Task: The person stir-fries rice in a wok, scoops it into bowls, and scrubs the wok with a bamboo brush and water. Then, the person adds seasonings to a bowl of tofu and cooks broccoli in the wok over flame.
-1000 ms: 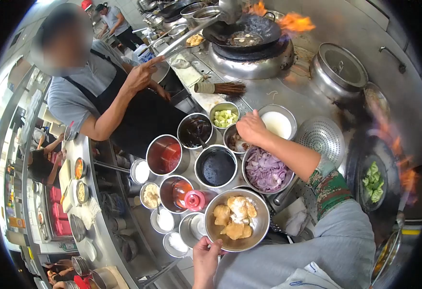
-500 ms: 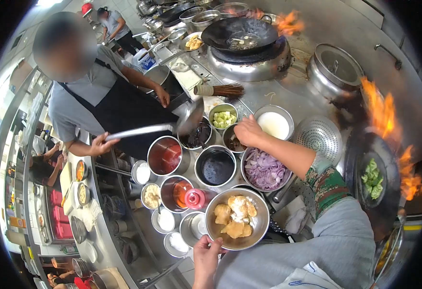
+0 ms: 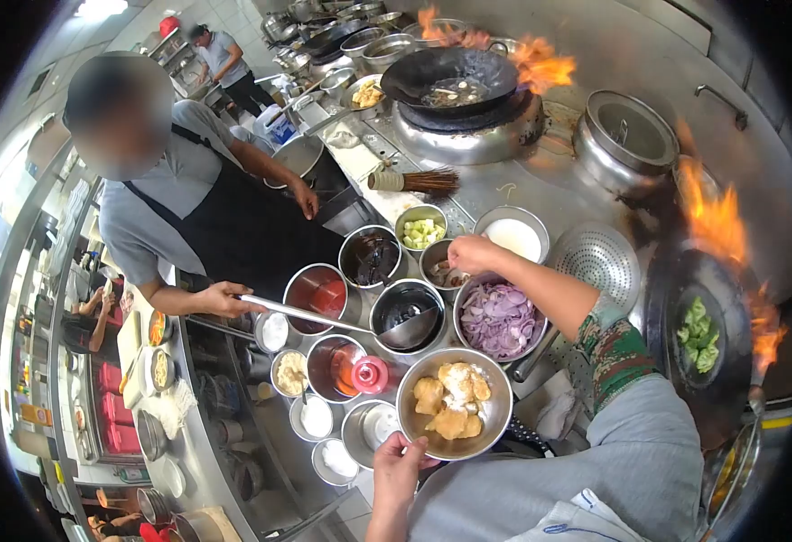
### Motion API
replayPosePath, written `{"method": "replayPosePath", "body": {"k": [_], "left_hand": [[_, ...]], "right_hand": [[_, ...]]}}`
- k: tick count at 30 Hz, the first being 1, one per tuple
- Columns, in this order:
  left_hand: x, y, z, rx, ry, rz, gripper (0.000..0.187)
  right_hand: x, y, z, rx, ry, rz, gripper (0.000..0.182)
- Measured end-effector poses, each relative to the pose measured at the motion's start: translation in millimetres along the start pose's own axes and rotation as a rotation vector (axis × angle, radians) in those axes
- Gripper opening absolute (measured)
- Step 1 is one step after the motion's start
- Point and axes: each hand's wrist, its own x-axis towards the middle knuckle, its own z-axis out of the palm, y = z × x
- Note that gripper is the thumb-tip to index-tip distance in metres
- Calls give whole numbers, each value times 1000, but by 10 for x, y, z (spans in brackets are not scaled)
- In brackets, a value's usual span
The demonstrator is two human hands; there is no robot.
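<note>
My left hand [image 3: 400, 462] grips the near rim of a steel mixing bowl [image 3: 503, 425], thumb on the edge. Inside the bowl lie golden-brown chunks of food [image 3: 450, 423] with white powder over part of them. My right hand [image 3: 474, 255] reaches across to a small steel container [image 3: 430, 246] with dark pieces in it. Its fingers point down into this container and are closed together; what they pinch is hidden. Just below that hand are sliced purple onions [image 3: 501, 316] in a round container. A pot of white liquid [image 3: 515, 237] sits to its right.
A co-worker's hand [image 3: 232, 298] holds a long-handled ladle [image 3: 310, 315] dipped in a pot of dark sauce. Flames [image 3: 717, 217] rise by a wok with green peppers [image 3: 699, 336] at right. Another wok [image 3: 450, 77] stands at the back. A perforated strainer [image 3: 599, 257] lies beside the pots.
The co-worker's ladle has come down into the dark sauce pot. My bowl has shifted slightly right and up. My right hand stays at the small container, its fingers slightly lifted.
</note>
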Motion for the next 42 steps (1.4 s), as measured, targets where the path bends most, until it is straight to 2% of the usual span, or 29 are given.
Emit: {"method": "replayPosePath", "body": {"k": [1,3,4,7,9,11,13,15,16,18,23,26,28,29,32,33,35,38,39,41,42], "left_hand": [[37,-19,-4,-5,-30,2,19],[95,-29,37,-9,-36,6,20],[125,-20,57,-11,-39,1,20],[233,-2,109,-50,-82,28,20],[304,49,197,-50,-84,27,20],[375,98,290,-58,-104,44,19],[496,63,350,-80,-112,42,18],[572,28,391,-120,-145,115,17],[513,63,404,-114,-151,115,17],[497,177,518,-125,-153,111,17],[439,213,492,-153,-193,130,17],[446,236,494,-155,-202,154,18],[450,217,461,-150,-199,181,19],[452,202,438,-155,-198,184,19],[446,154,369,-141,-187,168,18],[429,123,344,-137,-176,171,18],[421,14,262,-103,-150,174,18],[262,-4,165,-118,-137,152,17],[203,-11,104,-122,-119,159,17],[67,-14,-9,-108,-104,118,18],[-13,21,-59,-81,-97,110,18]], "right_hand": [[39,126,35,-4,5,0,15],[124,351,44,190,-32,-53,17],[43,411,-8,220,19,-92,18],[-179,418,-237,369,26,-26,17],[-386,405,-418,364,74,-35,16],[-615,389,-583,423,142,-180,17],[-1136,-52,-897,393,179,-194,12],[-1544,-332,-971,-9,548,-590,9],[-1770,-487,-901,-12,535,-576,9],[-2016,-630,-779,-281,504,-559,11],[-2241,-735,-640,-262,639,-525,14],[-2302,-761,-625,-212,686,-517,13],[-2330,-827,-641,178,682,-228,9],[-2259,-772,-612,175,680,-232,9],[-1780,-453,-441,438,715,5,11],[-1559,-320,-365,437,713,-7,11],[-1069,-37,-156,186,656,-8,13],[-545,177,94,-35,548,-16,16],[-486,107,69,-30,542,-34,16],[-407,-100,-35,-130,368,69,16],[-256,-76,-38,-125,451,1,17]]}}
